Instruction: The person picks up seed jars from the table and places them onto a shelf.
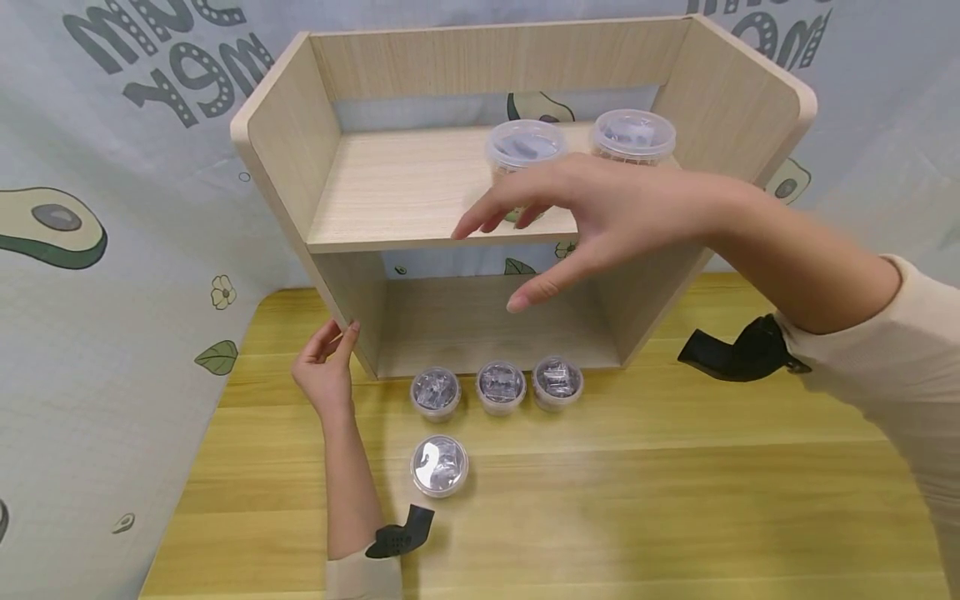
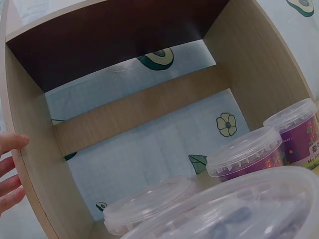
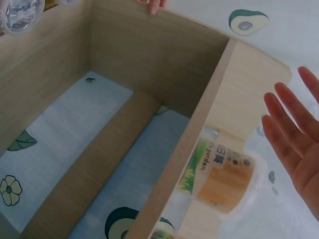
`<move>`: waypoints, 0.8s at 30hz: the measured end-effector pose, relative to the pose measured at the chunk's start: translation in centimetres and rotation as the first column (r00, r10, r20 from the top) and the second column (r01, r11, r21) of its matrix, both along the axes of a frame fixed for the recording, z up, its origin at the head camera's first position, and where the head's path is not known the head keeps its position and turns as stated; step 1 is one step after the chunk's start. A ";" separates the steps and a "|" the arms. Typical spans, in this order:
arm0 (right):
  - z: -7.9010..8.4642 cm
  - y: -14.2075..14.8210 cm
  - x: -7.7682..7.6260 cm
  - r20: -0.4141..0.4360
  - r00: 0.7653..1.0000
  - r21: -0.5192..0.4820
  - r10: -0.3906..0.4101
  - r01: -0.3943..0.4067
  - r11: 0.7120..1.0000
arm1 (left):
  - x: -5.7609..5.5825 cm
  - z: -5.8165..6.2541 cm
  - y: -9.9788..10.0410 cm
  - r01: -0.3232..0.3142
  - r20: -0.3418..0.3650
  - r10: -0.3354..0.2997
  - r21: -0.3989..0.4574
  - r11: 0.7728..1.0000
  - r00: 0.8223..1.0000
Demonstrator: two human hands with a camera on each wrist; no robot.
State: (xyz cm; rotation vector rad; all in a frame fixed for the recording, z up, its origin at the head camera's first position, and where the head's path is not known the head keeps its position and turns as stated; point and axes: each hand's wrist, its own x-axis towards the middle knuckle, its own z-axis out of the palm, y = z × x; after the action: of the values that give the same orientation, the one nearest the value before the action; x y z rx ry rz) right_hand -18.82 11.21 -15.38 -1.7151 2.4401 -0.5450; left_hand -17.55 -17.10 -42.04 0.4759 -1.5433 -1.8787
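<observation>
My left hand pinches the front edge of the left side panel of a pale wooden desktop shelf, thumb at the edge and fingers along the outer side. My right hand hovers in front of the upper board, fingers spread and holding nothing. Behind it on that board stand two clear-lidded tubs, the left tub partly hidden by the hand and the right tub near the right panel. An orange label shows on a tub in the right wrist view.
Three lidded tubs stand in a row at the shelf's front: left, middle and right. Another tub stands nearer on the wooden table. A printed avocado cloth hangs behind and to the left.
</observation>
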 end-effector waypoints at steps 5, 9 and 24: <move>-1.1 -0.2 0.1 0.055 0.998 -0.003 0.027 -0.027 1.000 | 0.0 0.2 0.1 -0.005 0.006 0.005 0.033 0.999 1.000; -1.8 -0.6 0.7 0.061 0.996 -0.011 0.064 -0.063 0.998 | 0.1 0.5 0.2 0.001 0.011 -0.002 0.062 0.998 1.000; -4.6 -2.6 2.2 0.141 0.975 -0.023 0.172 -0.170 0.985 | 0.2 0.4 0.1 0.004 0.027 -0.005 0.066 0.998 1.000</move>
State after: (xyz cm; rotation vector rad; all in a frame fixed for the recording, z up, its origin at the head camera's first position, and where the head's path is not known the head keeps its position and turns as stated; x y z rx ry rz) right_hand -16.66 8.60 -20.02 -1.8009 2.1718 -0.6372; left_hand -17.37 -16.97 -41.60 0.5302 -1.5051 -1.9387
